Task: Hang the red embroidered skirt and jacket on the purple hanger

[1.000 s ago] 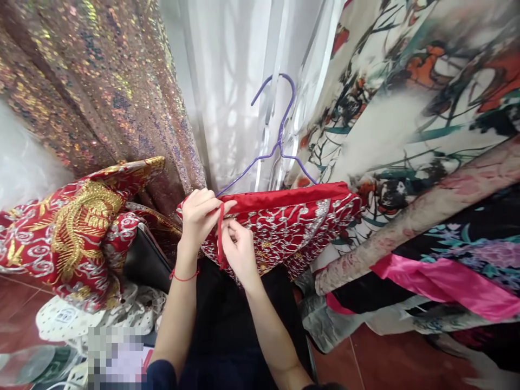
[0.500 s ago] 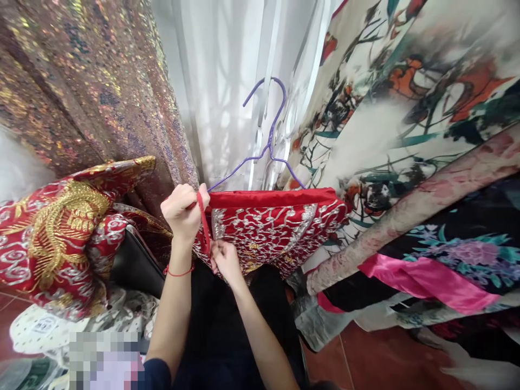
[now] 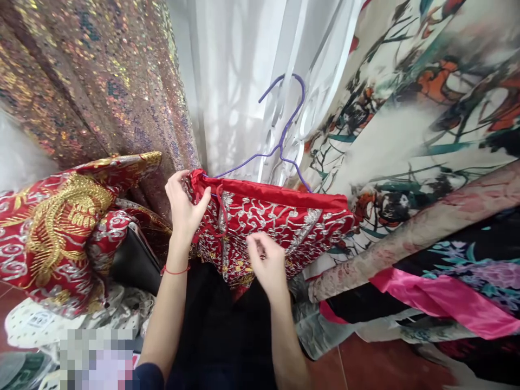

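Observation:
A red skirt (image 3: pixel 268 216) with silver embroidery and a plain red waistband hangs on a purple hanger (image 3: pixel 280 143). At the skirt's left end my left hand (image 3: pixel 184 208) grips the gathered waistband, thumb in front and fingers on the far side. A thin red cord (image 3: pixel 221 208) dangles from the waistband beside that thumb, free of both hands. My right hand (image 3: pixel 268 260) is in front of the skirt, its fingers curled in toward the thumb. Nothing shows in it, and it is apart from the cord.
Left lies a red garment with gold embroidery (image 3: pixel 69 227), above a white dotted cloth (image 3: pixel 40 325). A sequined curtain (image 3: pixel 122 81) hangs behind it. To the right are patterned fabric (image 3: pixel 406 108), a long fabric-covered roll (image 3: pixel 385 249) and a bright pink cloth (image 3: pixel 442 295).
The right hand has let go of the red cord and moved right. My left hand has changed from holding the cord to gripping the skirt's left end. The cord now hangs loose.

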Demonstrator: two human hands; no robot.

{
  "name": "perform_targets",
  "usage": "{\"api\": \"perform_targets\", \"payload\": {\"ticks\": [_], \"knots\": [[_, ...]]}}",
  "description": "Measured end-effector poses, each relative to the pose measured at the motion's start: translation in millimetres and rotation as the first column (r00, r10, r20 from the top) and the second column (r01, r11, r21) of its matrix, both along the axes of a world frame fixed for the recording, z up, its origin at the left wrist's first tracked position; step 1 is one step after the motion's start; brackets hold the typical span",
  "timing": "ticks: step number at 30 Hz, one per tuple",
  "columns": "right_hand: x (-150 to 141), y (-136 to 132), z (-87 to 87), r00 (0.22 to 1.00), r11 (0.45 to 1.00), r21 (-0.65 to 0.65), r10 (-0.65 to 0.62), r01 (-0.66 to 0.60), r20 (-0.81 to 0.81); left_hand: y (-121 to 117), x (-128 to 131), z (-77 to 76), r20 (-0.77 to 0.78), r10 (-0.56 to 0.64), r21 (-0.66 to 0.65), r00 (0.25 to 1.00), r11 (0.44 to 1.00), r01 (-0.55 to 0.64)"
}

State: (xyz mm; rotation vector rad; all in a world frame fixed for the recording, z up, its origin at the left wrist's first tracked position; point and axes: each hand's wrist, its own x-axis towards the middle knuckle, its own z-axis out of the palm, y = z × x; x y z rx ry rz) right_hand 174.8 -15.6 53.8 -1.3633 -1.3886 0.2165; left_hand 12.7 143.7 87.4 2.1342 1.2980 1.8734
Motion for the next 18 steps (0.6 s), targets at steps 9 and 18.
{"api": "perform_targets", "payload": {"ticks": [9,18], "knots": [[83.6,7.4,63.0,0.570,0.778,0.438,-0.629,0.451,0.529,30.0,1.6,-20.3,0.124,-0.078,-0.149,0.989,0.984,0.096],[120.6,-36.2,18.4,0.585,0.777,0.519,-0.619,0.357,0.524,52.3,3.5,-19.1,0.370,-0.090,-0.130,0.925,0.981,0.148]]}}
